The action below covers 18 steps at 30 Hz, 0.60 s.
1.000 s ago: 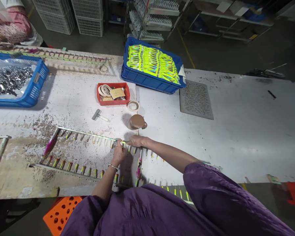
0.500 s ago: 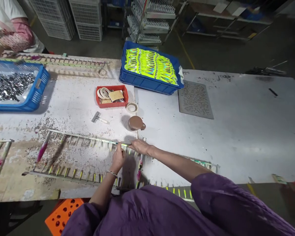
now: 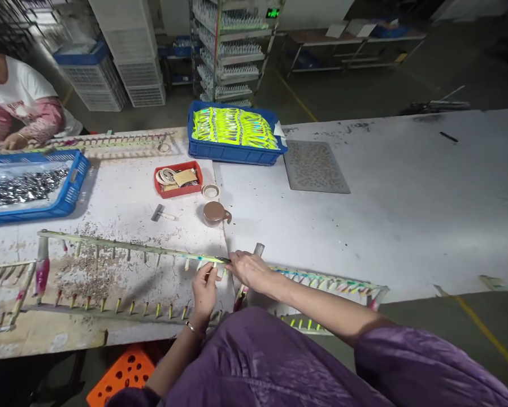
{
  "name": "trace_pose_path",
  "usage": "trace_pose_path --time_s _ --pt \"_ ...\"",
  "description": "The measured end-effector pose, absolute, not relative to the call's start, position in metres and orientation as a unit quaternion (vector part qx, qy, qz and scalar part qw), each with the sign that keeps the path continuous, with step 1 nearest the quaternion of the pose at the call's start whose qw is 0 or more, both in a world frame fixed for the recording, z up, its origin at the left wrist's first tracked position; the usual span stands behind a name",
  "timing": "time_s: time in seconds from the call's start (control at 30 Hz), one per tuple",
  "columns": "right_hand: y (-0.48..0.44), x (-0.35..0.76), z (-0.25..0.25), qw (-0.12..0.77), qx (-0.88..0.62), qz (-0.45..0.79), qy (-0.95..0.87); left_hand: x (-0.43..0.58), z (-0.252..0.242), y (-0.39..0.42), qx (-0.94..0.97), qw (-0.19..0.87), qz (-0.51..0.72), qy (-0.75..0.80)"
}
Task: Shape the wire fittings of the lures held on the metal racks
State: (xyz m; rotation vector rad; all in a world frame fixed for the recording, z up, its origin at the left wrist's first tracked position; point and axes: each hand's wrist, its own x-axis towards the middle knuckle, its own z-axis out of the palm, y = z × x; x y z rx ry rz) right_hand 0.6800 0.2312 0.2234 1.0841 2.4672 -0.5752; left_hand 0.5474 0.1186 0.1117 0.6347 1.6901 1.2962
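Right hand [image 3: 250, 270] pinches slim dark pointed tool [image 3: 222, 259]; left hand [image 3: 205, 291], I can't tell; slip near front edge of table [image 3: 406, 209] could jab it.

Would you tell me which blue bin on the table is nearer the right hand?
The darker blue bin, with yellow pieces; the brighter blue bin, with silvery pieces, stands farther from the right hand.

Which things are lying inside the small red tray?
The red tray holds pale rings, probably tape rolls, and a tan card. What lies directly beneath them is covered and cannot be seen.
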Motion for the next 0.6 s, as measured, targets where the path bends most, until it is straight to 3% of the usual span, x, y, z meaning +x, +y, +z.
trace_pose_path --time_s 0.43,0.6 --pt "0.183 0.693 0.252 0.159 0.418 -0.162 0.88 0.554 0.163 0.112 0.18 0.572 0.601 0.528" --pt "0.169 0.687 0.26 0.157 0.421 -0.132 0.884 0.551 0.158 0.112 0.173 0.512 0.609 0.581"
